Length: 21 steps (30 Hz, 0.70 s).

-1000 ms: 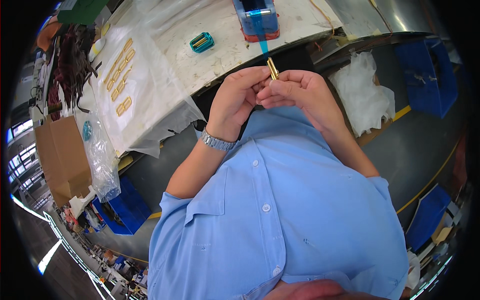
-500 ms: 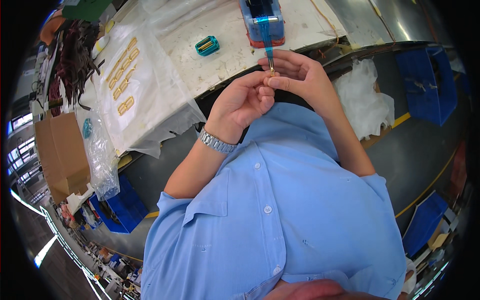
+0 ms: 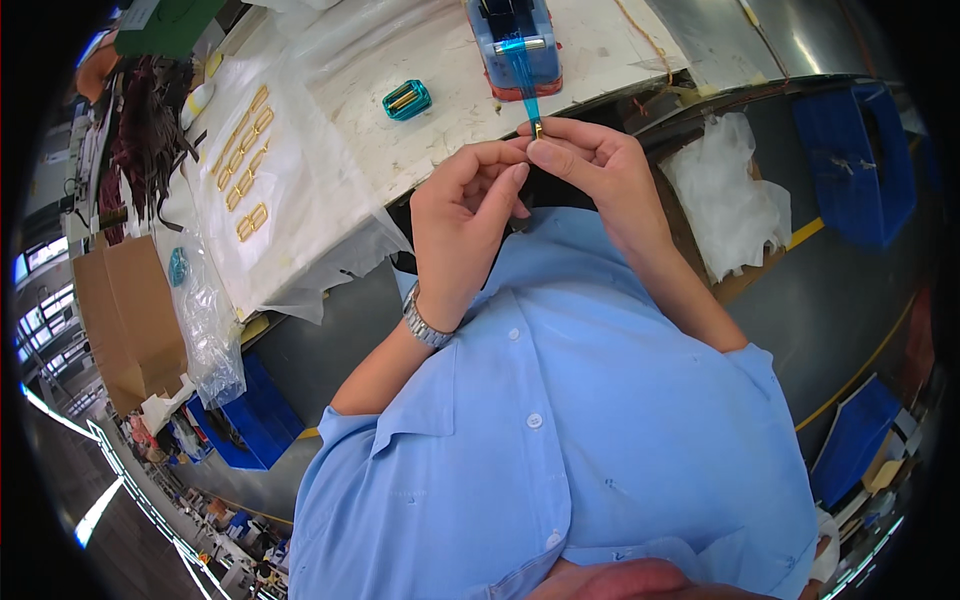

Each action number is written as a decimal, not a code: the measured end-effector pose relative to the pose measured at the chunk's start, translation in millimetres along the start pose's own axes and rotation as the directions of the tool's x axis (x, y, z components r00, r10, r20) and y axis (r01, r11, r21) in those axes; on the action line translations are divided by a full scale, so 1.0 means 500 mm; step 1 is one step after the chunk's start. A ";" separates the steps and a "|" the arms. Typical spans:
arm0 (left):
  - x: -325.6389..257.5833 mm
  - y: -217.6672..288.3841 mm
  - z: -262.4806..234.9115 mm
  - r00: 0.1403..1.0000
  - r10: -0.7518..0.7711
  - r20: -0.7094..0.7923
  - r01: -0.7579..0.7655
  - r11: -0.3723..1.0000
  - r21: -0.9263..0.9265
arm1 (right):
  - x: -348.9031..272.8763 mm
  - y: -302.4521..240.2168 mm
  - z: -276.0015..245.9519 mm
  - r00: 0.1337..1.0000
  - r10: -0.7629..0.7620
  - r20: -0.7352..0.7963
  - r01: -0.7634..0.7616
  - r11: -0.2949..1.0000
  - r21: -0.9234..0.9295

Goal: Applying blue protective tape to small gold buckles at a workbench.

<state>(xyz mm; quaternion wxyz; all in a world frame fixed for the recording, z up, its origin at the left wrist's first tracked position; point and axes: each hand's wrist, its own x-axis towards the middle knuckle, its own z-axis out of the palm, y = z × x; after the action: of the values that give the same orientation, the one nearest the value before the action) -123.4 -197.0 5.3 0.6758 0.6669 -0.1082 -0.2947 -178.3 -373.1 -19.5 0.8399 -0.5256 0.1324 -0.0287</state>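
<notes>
- Brass-coloured small metal piece (image 3: 538,129) sits pinched between the right hand (image 3: 590,170) fingertips, held just near the table edge (image 3: 640,75).
- Blue tape strip (image 3: 520,70) runs from the tape dispenser (image 3: 513,40) on the table's far side down to that piece.
- The left hand (image 3: 462,225), fingers curled, pinches close beside the right.
- Judged: the tape is being drawn onto the piece; next calls for a steady pull and tear.
- Farther left lie a teal buckle (image 3: 406,99) and rows of gold buckles (image 3: 245,160) on plastic sheet (image 3: 300,190).

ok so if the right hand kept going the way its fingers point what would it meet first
Most likely the left hand, whose fingertips already meet the right hand around the small gold piece. Depth is hard to judge.
</notes>
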 end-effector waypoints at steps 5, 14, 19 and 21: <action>0.022 -0.017 0.008 0.782 0.622 0.042 -0.512 0.603 0.612 | -0.009 -0.004 0.023 1.000 -0.018 -0.026 0.019 1.000 0.013; 0.070 0.038 -0.010 0.955 0.298 -0.003 -0.279 0.900 0.335 | -0.004 0.003 0.026 0.990 -0.139 -0.036 0.138 0.990 -0.042; 0.098 0.086 -0.028 0.992 0.071 0.103 -0.095 0.963 0.252 | -0.002 0.014 0.018 0.991 -0.130 -0.010 0.129 0.989 -0.072; 0.113 0.094 -0.035 0.991 0.051 0.125 -0.082 0.962 0.261 | -0.001 0.014 0.016 0.992 -0.125 -0.012 0.124 0.989 -0.078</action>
<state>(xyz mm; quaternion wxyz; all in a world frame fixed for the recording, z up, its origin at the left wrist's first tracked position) -56.6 -215.8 35.3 0.5823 0.7291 -0.2085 -0.2930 -177.4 -363.1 -22.3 0.8144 -0.5647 0.1072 -0.0802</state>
